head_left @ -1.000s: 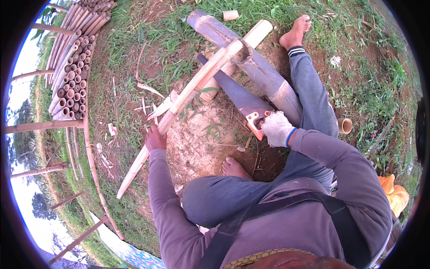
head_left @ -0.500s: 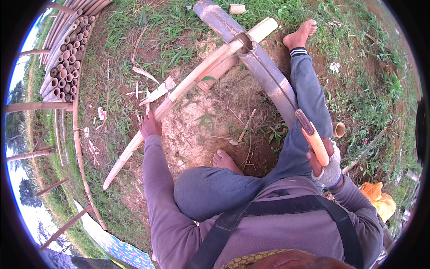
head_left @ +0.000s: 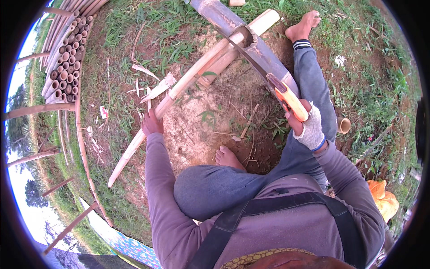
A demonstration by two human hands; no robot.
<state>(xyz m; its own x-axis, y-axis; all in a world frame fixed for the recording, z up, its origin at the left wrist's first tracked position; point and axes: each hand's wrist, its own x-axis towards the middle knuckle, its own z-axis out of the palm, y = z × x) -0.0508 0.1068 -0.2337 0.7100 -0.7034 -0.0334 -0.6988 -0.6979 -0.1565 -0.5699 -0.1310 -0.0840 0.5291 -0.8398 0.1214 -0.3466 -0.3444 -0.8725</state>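
My left hand is closed around a long pale bamboo pole that slants up to the right. Its far part rests in a notch cut into a thick grey bamboo stem, which lies beside my stretched right leg. In my gloved right hand is the orange handle of a handsaw. The saw's dark blade runs up and left along the thick stem, across the pole near the notch. Whether its teeth touch the pole I cannot tell. A shorter pale bamboo piece lies under the pole.
A stack of cut bamboo tubes sits in a pole rack at the far left. Pale splinters lie by the pole. A short bamboo tube and an orange bag are at the right. My bare left foot rests on the dirt.
My right hand has pushed the saw forward and to the left, so more of the blade passes beyond the pole. My left hand has stayed on the pole.
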